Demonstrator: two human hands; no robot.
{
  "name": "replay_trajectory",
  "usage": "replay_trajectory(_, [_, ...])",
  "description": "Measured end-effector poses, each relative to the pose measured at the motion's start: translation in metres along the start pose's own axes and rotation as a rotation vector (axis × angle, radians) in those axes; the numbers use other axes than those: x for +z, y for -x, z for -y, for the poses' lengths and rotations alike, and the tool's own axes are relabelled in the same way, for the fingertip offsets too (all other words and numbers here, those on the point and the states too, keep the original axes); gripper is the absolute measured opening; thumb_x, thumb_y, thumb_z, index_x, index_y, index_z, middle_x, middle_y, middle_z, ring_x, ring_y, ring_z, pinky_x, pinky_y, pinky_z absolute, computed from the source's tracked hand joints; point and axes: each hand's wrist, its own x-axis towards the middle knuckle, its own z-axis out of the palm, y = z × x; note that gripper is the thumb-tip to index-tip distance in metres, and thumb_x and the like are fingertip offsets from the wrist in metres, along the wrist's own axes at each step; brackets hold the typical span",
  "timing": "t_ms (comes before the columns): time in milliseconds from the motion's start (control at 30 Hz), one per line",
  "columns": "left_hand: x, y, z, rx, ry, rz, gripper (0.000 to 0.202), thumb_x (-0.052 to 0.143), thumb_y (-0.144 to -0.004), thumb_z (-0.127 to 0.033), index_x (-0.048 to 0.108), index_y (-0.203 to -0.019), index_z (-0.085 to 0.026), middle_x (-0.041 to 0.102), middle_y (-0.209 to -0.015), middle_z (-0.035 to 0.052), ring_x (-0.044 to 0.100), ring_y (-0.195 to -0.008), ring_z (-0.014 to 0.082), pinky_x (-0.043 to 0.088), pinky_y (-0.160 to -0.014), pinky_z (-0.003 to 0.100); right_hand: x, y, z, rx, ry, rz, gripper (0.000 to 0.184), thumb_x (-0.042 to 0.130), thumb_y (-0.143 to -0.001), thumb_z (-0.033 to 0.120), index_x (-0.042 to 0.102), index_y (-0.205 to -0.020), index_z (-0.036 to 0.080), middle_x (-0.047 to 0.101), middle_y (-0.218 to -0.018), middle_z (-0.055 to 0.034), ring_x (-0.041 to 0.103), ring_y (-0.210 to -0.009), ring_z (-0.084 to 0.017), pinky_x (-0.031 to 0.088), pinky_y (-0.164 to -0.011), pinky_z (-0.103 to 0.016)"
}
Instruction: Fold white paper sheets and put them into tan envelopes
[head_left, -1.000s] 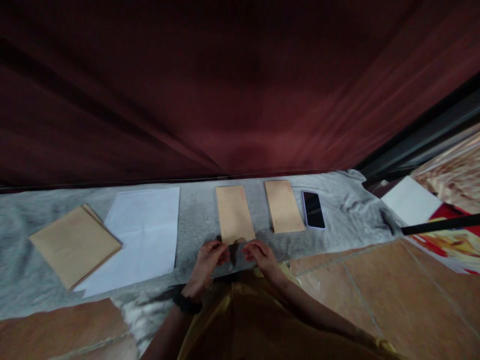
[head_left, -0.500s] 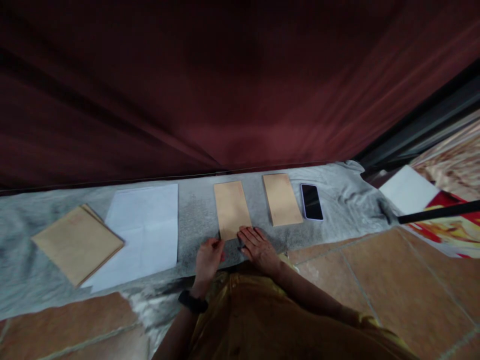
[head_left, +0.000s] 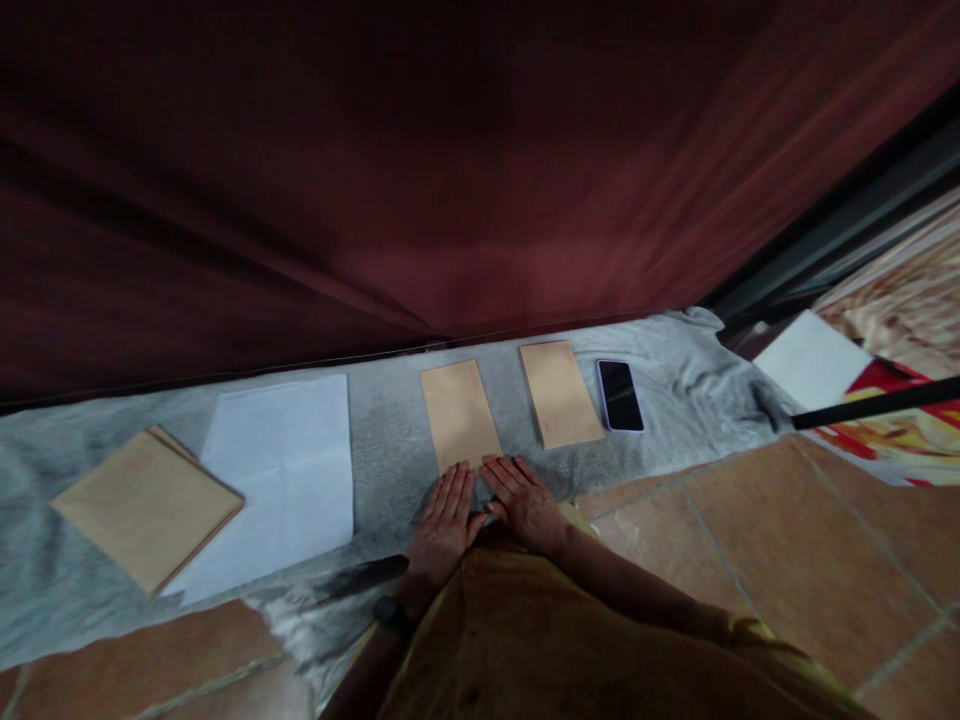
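Note:
A tan envelope [head_left: 458,413] lies lengthwise on the grey cloth [head_left: 390,430] straight ahead of me. My left hand [head_left: 445,518] rests flat, fingers stretched out, its fingertips on the envelope's near end. My right hand [head_left: 520,494] lies flat beside it, fingers spread, touching the same near edge. Neither hand holds anything. A dark watch band shows on my left wrist. A second tan envelope [head_left: 559,393] lies to the right of the first, apart from both hands.
A black phone [head_left: 619,395] lies right of the second envelope. White paper sheets [head_left: 283,468] and a stack of tan envelopes [head_left: 146,505] sit at the left. A dark red curtain [head_left: 450,170] hangs behind. More white paper [head_left: 810,362] and a black rod [head_left: 874,404] are at the right, on tiled floor [head_left: 750,540].
Both hands went from pinching the envelope's near end to lying flat and open on it. The left hand moved forward beside the right.

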Motion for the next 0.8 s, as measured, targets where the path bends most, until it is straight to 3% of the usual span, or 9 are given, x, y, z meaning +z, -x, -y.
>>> replay_trajectory(333, [-0.005, 0.009, 0.000, -0.040, -0.074, -0.060, 0.080, 0.055, -0.099, -0.040, 0.016, -0.162, -0.010, 0.041, -0.158, 0.0220, 0.042, -0.146, 0.0332, 0.043, -0.115, 0.048, -0.010, 0.009, 0.001, 0.084, -0.060, -0.010, 0.053, 0.046, -0.104, 0.031, 0.041, -0.154, 0.014, 0.043, -0.159, -0.0122, 0.038, -0.149, -0.024, 0.031, -0.124, -0.049])
replay_trajectory(500, [-0.005, 0.001, 0.000, -0.016, -0.088, -0.037, 0.075, 0.053, -0.099, -0.042, 0.027, -0.159, -0.004, 0.040, -0.157, 0.0245, 0.038, -0.148, 0.0357, 0.043, -0.115, 0.051, -0.017, -0.008, -0.005, 0.082, -0.132, -0.007, 0.046, 0.041, -0.106, 0.029, 0.048, -0.150, 0.013, 0.047, -0.157, -0.0114, 0.041, -0.147, -0.022, 0.033, -0.124, -0.047])
replay_trajectory(667, [0.001, -0.015, -0.002, 0.066, -0.024, 0.006, 0.063, 0.051, -0.099, -0.041, 0.044, -0.150, -0.005, 0.048, -0.154, 0.0204, 0.043, -0.146, 0.0326, 0.040, -0.119, 0.047, -0.015, -0.033, -0.013, 0.075, -0.131, 0.009, 0.048, 0.042, -0.106, 0.031, 0.048, -0.150, 0.013, 0.047, -0.156, -0.0122, 0.042, -0.146, -0.022, 0.033, -0.124, -0.045])
replay_trajectory(800, [0.007, -0.018, -0.002, 0.086, -0.002, 0.036, 0.062, 0.052, -0.099, -0.041, 0.045, -0.150, -0.006, 0.051, -0.152, 0.0197, 0.045, -0.144, 0.0318, 0.039, -0.120, 0.047, -0.011, -0.043, -0.017, 0.077, -0.076, 0.025, 0.048, 0.041, -0.106, 0.031, 0.047, -0.151, 0.013, 0.046, -0.157, -0.0121, 0.041, -0.147, -0.022, 0.032, -0.125, -0.045])
